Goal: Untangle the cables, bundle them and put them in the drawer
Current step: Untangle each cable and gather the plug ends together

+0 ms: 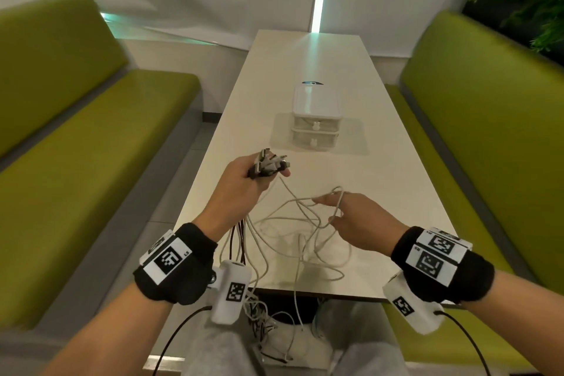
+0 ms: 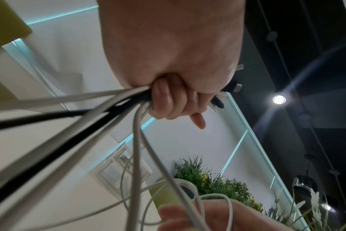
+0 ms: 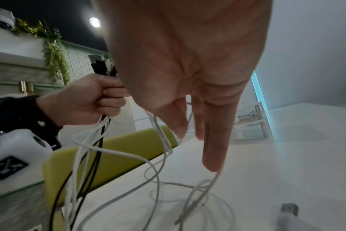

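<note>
White cable loops drape over my right hand's straight fingers, running leftward into my left hand's clenched plug ends.

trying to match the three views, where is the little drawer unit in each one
Head: drawer unit at centre on the table, beyond both hands.
Left wrist: low centre-left, behind the white cables.
Right wrist: right of centre, partly hidden by the right hand.
Shared landmark: the plug ends gripped by the left hand.

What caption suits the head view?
Left hand grips cable ends; right hand lifts a white loop; drawers closed.
</note>
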`<state>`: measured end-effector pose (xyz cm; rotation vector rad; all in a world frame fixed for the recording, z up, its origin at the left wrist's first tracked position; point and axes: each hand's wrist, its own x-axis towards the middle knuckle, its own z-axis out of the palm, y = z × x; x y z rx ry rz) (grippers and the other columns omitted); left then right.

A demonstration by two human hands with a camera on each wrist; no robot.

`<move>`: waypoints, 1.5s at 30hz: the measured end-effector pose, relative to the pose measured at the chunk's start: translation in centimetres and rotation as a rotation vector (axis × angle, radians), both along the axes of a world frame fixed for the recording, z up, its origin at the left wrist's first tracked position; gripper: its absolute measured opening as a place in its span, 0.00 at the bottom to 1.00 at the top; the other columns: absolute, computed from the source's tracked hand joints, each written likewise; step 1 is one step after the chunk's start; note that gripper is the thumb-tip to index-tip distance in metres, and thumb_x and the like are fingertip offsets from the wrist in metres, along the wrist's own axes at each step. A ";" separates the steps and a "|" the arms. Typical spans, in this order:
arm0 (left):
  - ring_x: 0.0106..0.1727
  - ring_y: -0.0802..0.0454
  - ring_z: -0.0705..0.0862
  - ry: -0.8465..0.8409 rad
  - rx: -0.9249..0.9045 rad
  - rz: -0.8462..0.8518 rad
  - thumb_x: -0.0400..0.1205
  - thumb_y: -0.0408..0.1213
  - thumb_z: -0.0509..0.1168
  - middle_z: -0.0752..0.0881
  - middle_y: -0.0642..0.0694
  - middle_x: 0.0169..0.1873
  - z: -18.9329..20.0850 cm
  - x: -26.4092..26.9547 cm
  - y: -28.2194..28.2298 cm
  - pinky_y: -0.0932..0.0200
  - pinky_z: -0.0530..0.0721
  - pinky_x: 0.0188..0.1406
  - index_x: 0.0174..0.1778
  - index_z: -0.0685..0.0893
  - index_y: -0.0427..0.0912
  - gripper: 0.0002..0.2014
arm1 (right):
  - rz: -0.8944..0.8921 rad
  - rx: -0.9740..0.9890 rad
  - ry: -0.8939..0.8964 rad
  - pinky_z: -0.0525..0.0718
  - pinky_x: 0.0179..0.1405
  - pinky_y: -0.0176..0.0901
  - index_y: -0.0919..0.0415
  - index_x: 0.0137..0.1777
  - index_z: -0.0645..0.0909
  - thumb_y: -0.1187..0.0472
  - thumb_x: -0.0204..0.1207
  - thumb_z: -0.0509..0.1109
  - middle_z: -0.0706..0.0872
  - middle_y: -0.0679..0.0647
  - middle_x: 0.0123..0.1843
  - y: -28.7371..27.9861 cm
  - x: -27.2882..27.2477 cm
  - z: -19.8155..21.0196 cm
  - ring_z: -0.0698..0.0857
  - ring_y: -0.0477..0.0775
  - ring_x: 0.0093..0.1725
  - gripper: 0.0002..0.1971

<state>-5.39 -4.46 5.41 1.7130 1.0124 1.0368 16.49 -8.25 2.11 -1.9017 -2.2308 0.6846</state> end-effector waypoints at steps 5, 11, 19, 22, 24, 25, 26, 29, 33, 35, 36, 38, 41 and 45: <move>0.19 0.61 0.58 -0.168 -0.101 0.049 0.88 0.26 0.55 0.67 0.58 0.17 -0.4 -1.0 0.6 0.67 0.57 0.19 0.43 0.86 0.39 0.16 | 0.133 -0.020 0.323 0.77 0.59 0.28 0.39 0.51 0.87 0.74 0.77 0.65 0.83 0.40 0.66 0.6 1.0 -0.2 0.81 0.34 0.61 0.24; 0.22 0.56 0.54 -0.283 -0.173 0.025 0.89 0.28 0.54 0.56 0.41 0.26 -0.7 -1.6 1.3 0.65 0.55 0.18 0.38 0.88 0.50 0.22 | 0.130 -0.156 -0.224 0.82 0.54 0.39 0.49 0.55 0.87 0.60 0.77 0.67 0.89 0.46 0.54 1.7 1.2 -0.1 0.86 0.48 0.53 0.11; 0.22 0.56 0.55 -0.316 -0.175 0.011 0.89 0.32 0.55 0.56 0.41 0.27 -0.8 -1.0 1.3 0.65 0.56 0.19 0.39 0.88 0.50 0.20 | 0.431 -0.576 -0.192 0.74 0.65 0.42 0.46 0.66 0.83 0.40 0.69 0.75 0.84 0.43 0.66 -1.1 -2.5 -2.3 0.78 0.44 0.62 0.25; 0.22 0.57 0.55 -0.308 -0.180 0.012 0.89 0.32 0.55 0.58 0.45 0.25 -0.7 -1.1 1.1 0.65 0.57 0.18 0.38 0.88 0.51 0.20 | 0.531 -0.617 -0.310 0.78 0.67 0.52 0.53 0.58 0.87 0.38 0.71 0.72 0.86 0.48 0.66 -1.7 -3.5 -2.6 0.81 0.52 0.63 0.23; 0.22 0.57 0.55 -0.311 -0.183 0.018 0.89 0.31 0.55 0.59 0.45 0.25 -0.5 -1.2 0.9 0.65 0.56 0.18 0.38 0.88 0.51 0.21 | 0.564 -0.608 -0.339 0.79 0.58 0.45 0.56 0.61 0.86 0.45 0.77 0.70 0.87 0.52 0.64 -2.1 -3.6 -2.3 0.81 0.51 0.56 0.19; 0.22 0.57 0.56 -0.311 -0.183 0.021 0.89 0.32 0.55 0.59 0.45 0.25 -0.4 -1.2 0.8 0.65 0.56 0.18 0.38 0.88 0.51 0.20 | 0.565 -0.619 -0.333 0.80 0.54 0.45 0.57 0.60 0.87 0.46 0.78 0.69 0.88 0.54 0.60 -2.1 -3.5 -2.2 0.83 0.52 0.52 0.18; 0.22 0.57 0.56 -0.308 -0.182 0.023 0.89 0.32 0.55 0.59 0.45 0.25 -0.3 -1.4 0.6 0.65 0.56 0.18 0.38 0.88 0.51 0.20 | 0.564 -0.654 -0.321 0.82 0.51 0.46 0.56 0.56 0.88 0.45 0.77 0.70 0.90 0.55 0.56 -2.1 -3.3 -2.0 0.85 0.54 0.50 0.17; 0.22 0.57 0.56 -0.294 -0.171 0.023 0.89 0.33 0.55 0.59 0.47 0.24 -0.2 -1.7 0.1 0.65 0.57 0.18 0.39 0.88 0.50 0.19 | 0.567 -0.864 -0.182 0.83 0.51 0.44 0.48 0.44 0.89 0.49 0.76 0.72 0.90 0.50 0.41 -2.0 -2.9 -1.8 0.86 0.47 0.41 0.06; 0.21 0.57 0.56 -0.294 -0.170 0.039 0.89 0.33 0.55 0.60 0.50 0.23 -0.1 -2.2 -0.2 0.64 0.57 0.18 0.39 0.87 0.50 0.19 | 0.441 -0.829 -0.005 0.81 0.44 0.33 0.53 0.51 0.88 0.57 0.78 0.68 0.90 0.50 0.38 -1.7 -2.6 -1.5 0.86 0.50 0.34 0.08; 0.21 0.57 0.56 -0.292 -0.168 0.048 0.89 0.33 0.55 0.61 0.51 0.22 -0.1 -2.3 -0.2 0.65 0.58 0.18 0.39 0.87 0.49 0.19 | 0.376 -0.598 -0.064 0.78 0.38 0.32 0.54 0.48 0.86 0.54 0.78 0.67 0.91 0.52 0.37 -1.0 -2.2 -1.7 0.84 0.47 0.31 0.08; 0.21 0.57 0.56 -0.292 -0.167 0.048 0.89 0.33 0.55 0.61 0.51 0.22 -0.1 -2.3 -0.2 0.65 0.58 0.18 0.39 0.87 0.49 0.19 | 0.342 -0.505 -0.107 0.79 0.37 0.34 0.54 0.49 0.85 0.54 0.78 0.68 0.91 0.52 0.39 -0.6 -2.0 -1.8 0.83 0.46 0.31 0.07; 0.21 0.57 0.56 -0.289 -0.162 0.047 0.89 0.33 0.55 0.60 0.50 0.22 -0.1 -2.2 -0.2 0.65 0.57 0.18 0.38 0.87 0.50 0.19 | 0.283 -0.389 -0.180 0.81 0.42 0.40 0.52 0.55 0.79 0.51 0.77 0.71 0.89 0.51 0.47 -0.3 -1.7 -2.2 0.82 0.46 0.37 0.10; 0.22 0.56 0.55 -0.298 -0.155 0.030 0.89 0.33 0.55 0.59 0.45 0.25 -0.1 -2.0 -0.1 0.65 0.57 0.19 0.39 0.88 0.50 0.19 | 0.320 -0.369 -0.314 0.80 0.49 0.47 0.52 0.62 0.73 0.52 0.74 0.76 0.82 0.52 0.56 -0.4 -1.4 -3.2 0.81 0.54 0.49 0.21; 0.22 0.56 0.55 -0.318 -0.179 0.012 0.89 0.32 0.55 0.59 0.47 0.24 -0.2 -1.8 0.0 0.65 0.56 0.19 0.38 0.88 0.50 0.20 | 0.369 -0.286 -0.395 0.81 0.51 0.47 0.57 0.49 0.77 0.58 0.77 0.73 0.77 0.52 0.52 -0.3 -1.1 -4.4 0.81 0.55 0.50 0.07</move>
